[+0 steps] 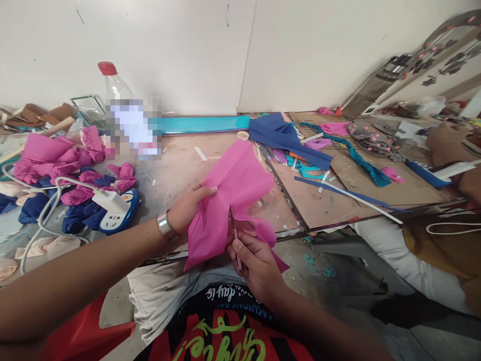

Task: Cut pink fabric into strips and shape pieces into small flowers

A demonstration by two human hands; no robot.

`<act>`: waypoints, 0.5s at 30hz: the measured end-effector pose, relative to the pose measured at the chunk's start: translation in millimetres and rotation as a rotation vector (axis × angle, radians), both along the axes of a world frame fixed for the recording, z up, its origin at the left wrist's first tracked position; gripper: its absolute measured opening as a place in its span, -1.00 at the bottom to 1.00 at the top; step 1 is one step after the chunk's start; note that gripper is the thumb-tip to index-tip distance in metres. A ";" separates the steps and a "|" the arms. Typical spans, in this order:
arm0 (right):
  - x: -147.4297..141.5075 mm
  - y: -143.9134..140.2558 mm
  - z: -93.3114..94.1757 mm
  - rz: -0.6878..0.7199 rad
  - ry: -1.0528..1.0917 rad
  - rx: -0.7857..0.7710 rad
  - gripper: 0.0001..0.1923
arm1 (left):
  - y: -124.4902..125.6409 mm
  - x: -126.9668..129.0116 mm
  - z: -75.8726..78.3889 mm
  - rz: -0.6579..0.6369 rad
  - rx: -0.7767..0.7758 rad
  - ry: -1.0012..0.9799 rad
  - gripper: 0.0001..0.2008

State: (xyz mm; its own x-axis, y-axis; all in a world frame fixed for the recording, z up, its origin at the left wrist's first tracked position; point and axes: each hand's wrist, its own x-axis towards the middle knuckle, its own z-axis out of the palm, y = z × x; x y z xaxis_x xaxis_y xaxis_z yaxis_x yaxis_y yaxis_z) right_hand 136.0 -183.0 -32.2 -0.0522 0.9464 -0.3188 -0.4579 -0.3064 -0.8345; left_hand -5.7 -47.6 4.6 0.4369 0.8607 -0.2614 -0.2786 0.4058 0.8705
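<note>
A sheet of bright pink fabric [240, 173] hangs in front of me, over the near edge of the table. My left hand [192, 203] pinches its left side, thumb on top, with a metal band at the wrist. In my right hand [252, 258] is a pair of scissors [233, 233], its blades pointing up and away, set into a cut that runs in from the lower edge. Right of the blades the cut part of the fabric curls over. My right-hand fingers partly hide the scissor handles.
Pink and navy fabric roses [80, 193] lie at left beside a blue-white power strip [120, 210] with a white cable. A clear red-capped bottle [114, 80] stands behind. Navy fabric [287, 138], cut strips and a white stick [364, 203] lie right. Another person sits far right.
</note>
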 end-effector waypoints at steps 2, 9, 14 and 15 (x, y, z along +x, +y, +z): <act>1.8 -1.9 -1.4 0.012 -0.055 0.022 -0.60 | 1.6 0.9 0.5 -0.036 -0.011 -0.028 -0.63; 5.7 -6.3 2.6 0.054 -0.233 0.072 -0.62 | 4.9 1.1 -2.0 -0.026 0.011 -0.061 -0.55; 6.8 -9.1 0.7 0.040 -0.213 0.068 -0.65 | 4.1 0.6 -2.6 -0.054 0.060 -0.038 -0.26; 6.8 -9.4 0.2 0.033 -0.199 0.061 -0.64 | 4.1 0.6 -3.4 -0.054 0.068 -0.043 -0.24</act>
State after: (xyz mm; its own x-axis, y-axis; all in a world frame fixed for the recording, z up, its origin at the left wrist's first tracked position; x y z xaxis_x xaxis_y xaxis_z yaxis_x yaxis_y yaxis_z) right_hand 142.9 -192.5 -32.0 -0.0250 0.9631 -0.2681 -0.2724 -0.2646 -0.9251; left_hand -5.2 -43.5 1.3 0.4930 0.8506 -0.1828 -0.2956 0.3614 0.8843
